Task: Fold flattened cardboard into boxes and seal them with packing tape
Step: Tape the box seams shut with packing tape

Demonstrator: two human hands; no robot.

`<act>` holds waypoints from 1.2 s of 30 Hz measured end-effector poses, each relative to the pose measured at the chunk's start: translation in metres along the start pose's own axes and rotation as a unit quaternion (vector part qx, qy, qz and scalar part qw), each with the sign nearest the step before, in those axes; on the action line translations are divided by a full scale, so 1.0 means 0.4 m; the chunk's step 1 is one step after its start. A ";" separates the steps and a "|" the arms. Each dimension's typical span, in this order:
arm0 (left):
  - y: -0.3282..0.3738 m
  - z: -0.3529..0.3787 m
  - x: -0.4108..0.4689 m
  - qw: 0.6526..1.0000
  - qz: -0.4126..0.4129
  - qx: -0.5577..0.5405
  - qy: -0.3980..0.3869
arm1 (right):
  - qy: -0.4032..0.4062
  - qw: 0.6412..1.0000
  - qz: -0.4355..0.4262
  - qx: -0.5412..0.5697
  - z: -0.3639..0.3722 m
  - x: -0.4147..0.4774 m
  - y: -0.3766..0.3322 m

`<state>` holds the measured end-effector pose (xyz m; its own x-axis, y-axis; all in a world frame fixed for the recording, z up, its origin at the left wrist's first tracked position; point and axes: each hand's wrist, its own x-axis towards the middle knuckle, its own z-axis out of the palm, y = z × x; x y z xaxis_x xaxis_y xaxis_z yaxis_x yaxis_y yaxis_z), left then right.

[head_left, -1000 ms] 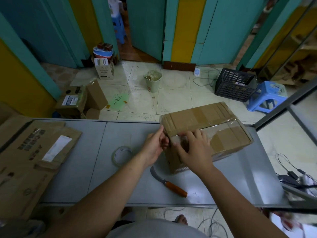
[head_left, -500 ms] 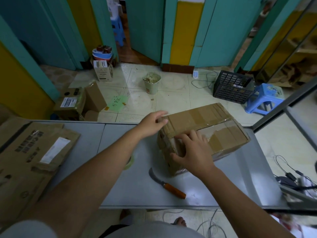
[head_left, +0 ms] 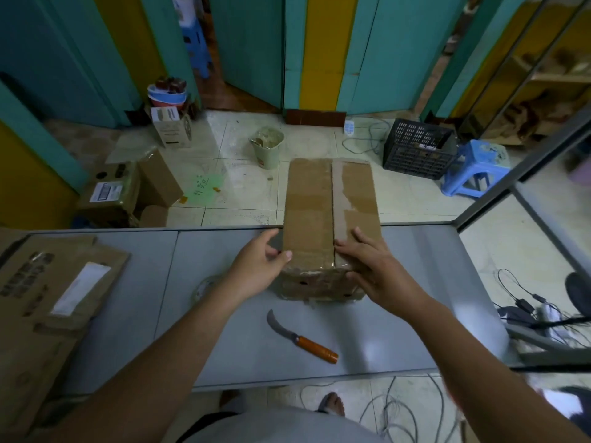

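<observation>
- Cardboard box [head_left: 307, 212]: shown closed on the grey table [head_left: 415, 282], its near end under both hands and its length running away from the fingertips.
- Centre seam [head_left: 332, 215]: seen just left of the right index finger. It is covered by a strip of tape, and glossy clear tape [head_left: 319, 284] is wrapped over the near end below the thumbs.
- Left hand [head_left: 259, 266]: the near left top edge is pinched, with the thumb laid on the top panel and the fingers set against the left wall.
- Right hand [head_left: 374, 270]: the fingers are spread and laid flat on the right flap beside the seam. The thumb is dropped toward the near end face, but firm contact there cannot be confirmed.
- Handling (a judgement): the box is probably light and empty. Stiffness is expected at edges and corners, while the panels would give under pressure. The taped areas are likely slick, so hold is best taken on bare cardboard at opposite side walls near the corners.
- Knife [head_left: 302, 338]: laid on the table on the wrist side of both hands, apart from the box, with its curved blade toward the left.
- Tape roll [head_left: 204, 287]: lying flat beside the left wrist, partly hidden by the forearm.
- Flattened cardboard [head_left: 48, 298]: stacked well to the left of the left hand.
</observation>
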<state>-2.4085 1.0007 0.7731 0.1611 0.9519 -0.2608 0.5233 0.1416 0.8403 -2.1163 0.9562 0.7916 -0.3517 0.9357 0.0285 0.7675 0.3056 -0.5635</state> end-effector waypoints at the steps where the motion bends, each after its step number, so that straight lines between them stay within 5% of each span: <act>1: -0.002 0.007 -0.011 1.000 0.001 0.002 0.003 | 0.004 1.000 -0.004 0.017 -0.001 0.003 0.004; 17: -0.044 -0.066 -0.077 0.999 -0.022 -0.017 0.036 | 0.004 0.999 -0.033 0.005 0.057 0.034 -0.028; 21: -0.093 -0.068 -0.087 0.980 -0.102 -0.165 0.042 | 0.033 0.999 -0.023 -0.018 0.067 0.025 -0.038; 25: -0.234 -0.085 -0.123 0.990 -0.091 0.090 0.051 | 0.065 0.998 -0.013 -0.013 0.084 0.019 -0.060; 28: -0.316 -0.085 -0.135 0.957 -0.115 0.262 -0.044 | 0.072 0.997 -0.016 -0.002 0.093 0.016 -0.071; 30: -0.350 -0.076 -0.131 0.928 -0.108 0.355 -0.035 | 0.081 0.997 -0.015 0.014 0.094 0.014 -0.076; 33: -0.374 -0.070 -0.131 0.917 -0.082 0.389 -0.007 | 0.093 0.995 -0.014 0.032 0.089 0.013 -0.088; 36: -0.354 -0.093 -0.161 0.948 -0.020 0.312 0.057 | 0.099 0.994 -0.021 0.046 0.078 0.014 -0.107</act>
<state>-2.5239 0.9294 0.6886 0.0572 0.9773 -0.2040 0.9258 0.0245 0.3772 -2.1677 0.9431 0.7900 -0.2628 0.9417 0.2103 0.6985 0.3360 -0.6318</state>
